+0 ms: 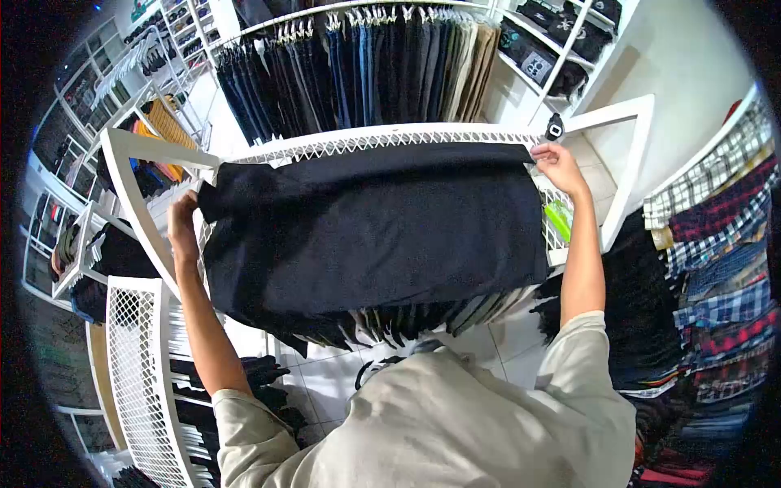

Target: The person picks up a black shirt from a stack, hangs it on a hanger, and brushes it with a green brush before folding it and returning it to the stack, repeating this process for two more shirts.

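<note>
A black garment (374, 228) lies spread flat on top of a white wire-mesh rack (382, 138). My left hand (184, 224) grips its left edge near a bunched corner. My right hand (556, 163) pinches the far right corner of the cloth at the rack's edge. Both arms reach forward over the rack, and the cloth is stretched between the two hands.
Dark trousers (366, 65) hang in a row behind the rack, more hang under it. Plaid shirts (716, 236) hang at the right. White mesh shelving (142, 366) with folded clothes stands at the left. A green tag (558, 220) lies on the mesh by the cloth's right edge.
</note>
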